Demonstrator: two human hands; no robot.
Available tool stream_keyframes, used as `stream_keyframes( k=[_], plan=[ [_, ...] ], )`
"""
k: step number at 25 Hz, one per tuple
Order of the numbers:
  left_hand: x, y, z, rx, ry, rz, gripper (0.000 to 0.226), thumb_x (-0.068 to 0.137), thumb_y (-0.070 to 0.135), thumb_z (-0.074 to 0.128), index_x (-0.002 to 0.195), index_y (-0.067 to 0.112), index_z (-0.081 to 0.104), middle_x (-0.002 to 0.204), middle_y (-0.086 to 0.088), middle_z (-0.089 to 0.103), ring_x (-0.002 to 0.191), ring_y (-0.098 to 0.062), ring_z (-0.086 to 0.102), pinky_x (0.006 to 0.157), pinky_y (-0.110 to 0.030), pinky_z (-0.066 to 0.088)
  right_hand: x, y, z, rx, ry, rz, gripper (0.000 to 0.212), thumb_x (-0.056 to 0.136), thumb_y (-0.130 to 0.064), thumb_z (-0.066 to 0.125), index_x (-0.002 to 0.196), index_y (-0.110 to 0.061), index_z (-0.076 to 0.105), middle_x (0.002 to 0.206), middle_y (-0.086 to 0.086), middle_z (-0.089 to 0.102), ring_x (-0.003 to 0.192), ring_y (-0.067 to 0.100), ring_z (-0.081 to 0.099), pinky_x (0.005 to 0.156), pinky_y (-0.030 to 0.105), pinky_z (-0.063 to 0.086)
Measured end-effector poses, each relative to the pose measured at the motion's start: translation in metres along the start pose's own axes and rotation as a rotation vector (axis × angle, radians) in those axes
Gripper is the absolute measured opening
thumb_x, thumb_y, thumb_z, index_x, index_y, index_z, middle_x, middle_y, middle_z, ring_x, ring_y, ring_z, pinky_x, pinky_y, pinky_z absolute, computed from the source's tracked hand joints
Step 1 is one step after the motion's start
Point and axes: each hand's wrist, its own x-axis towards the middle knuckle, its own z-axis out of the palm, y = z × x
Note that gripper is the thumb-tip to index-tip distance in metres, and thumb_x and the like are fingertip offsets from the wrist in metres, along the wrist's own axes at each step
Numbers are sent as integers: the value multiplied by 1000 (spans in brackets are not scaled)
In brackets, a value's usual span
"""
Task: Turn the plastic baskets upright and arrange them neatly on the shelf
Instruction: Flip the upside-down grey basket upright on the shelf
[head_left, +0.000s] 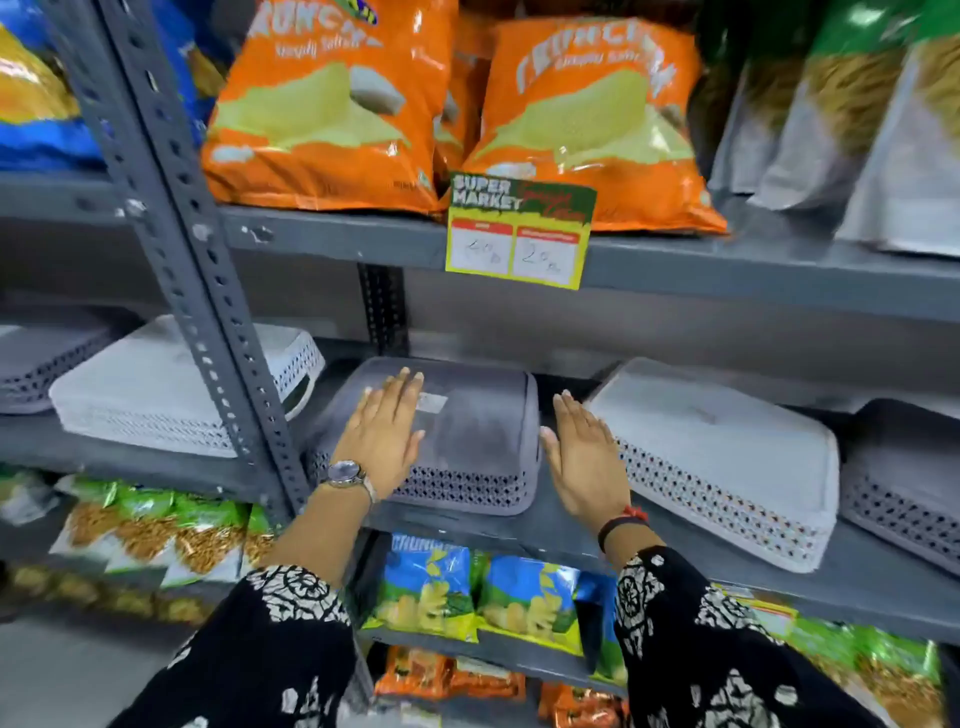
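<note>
Several plastic baskets lie upside down on the grey middle shelf (519, 525). A dark grey basket (478, 441) sits in the centre, bottom facing up. My left hand (382, 436) rests flat on its left part, fingers apart. My right hand (582, 457) is flat and open beside its right edge, in the gap before a white upturned basket (717, 457). Another grey basket (904, 483) lies at the far right. Left of the upright post lies a white basket (150, 395), and a grey one (41, 364) at the far left edge.
A perforated steel post (208, 291) stands in front of the left white basket. Orange chip bags (332, 104) fill the shelf above, where a yellow price tag (519, 234) hangs from the edge. Snack packets (467, 592) fill the shelves below.
</note>
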Motion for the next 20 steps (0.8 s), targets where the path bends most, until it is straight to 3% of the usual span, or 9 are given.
stream_keyframes(
  k=[2,4,7,11,14,16,18,20],
  plan=[
    [19,-24,17,-16,-171,-22,62,97,25,34,149,7,6,159,-11,9,146,-26,13,122,-38,9,29,-6,21,64,-21,83,65,92,-45,12,143,-7,24,153,12,27,140,24,27,116,36,17],
    [34,-42,31,1,-254,-22,62,98,27,31,149,9,1,160,-9,3,147,-24,8,122,-36,5,44,-7,33,116,-42,170,55,96,-35,27,140,-2,28,149,18,32,137,29,32,114,37,22],
    [59,-77,61,-66,-338,-93,63,98,29,32,149,9,1,160,-10,0,147,-25,5,122,-38,2,66,-8,62,206,-56,314,65,90,-43,24,138,1,32,145,23,38,133,35,36,112,43,28],
    [76,-102,90,-112,-346,-276,63,97,34,33,149,13,6,159,-15,-2,146,-32,5,121,-43,5,82,-10,73,465,-110,540,61,96,-41,25,141,1,25,148,23,32,136,35,30,110,38,26],
    [81,-110,103,-228,-317,-515,65,95,38,36,149,10,13,157,-21,8,144,-38,12,120,-47,11,94,-4,80,637,-116,738,70,92,-52,19,141,-2,26,149,21,30,137,34,28,112,41,23],
    [90,-120,115,-382,-373,-740,67,94,45,31,147,6,16,152,-25,24,139,-41,24,118,-51,18,101,0,82,682,-168,830,76,89,-59,17,141,-4,29,149,19,31,138,33,28,116,44,23],
    [99,-127,124,-524,-389,-884,69,92,51,26,139,1,32,140,-30,42,130,-45,39,110,-55,31,105,0,83,664,-208,840,73,92,-54,16,137,1,34,146,22,36,135,34,33,113,42,26],
    [104,-124,122,-606,-363,-933,70,93,51,22,133,-3,42,136,-32,46,126,-46,44,107,-55,35,106,-2,85,630,-175,834,67,95,-46,17,131,6,41,138,26,44,128,36,41,107,41,32]
  ],
)
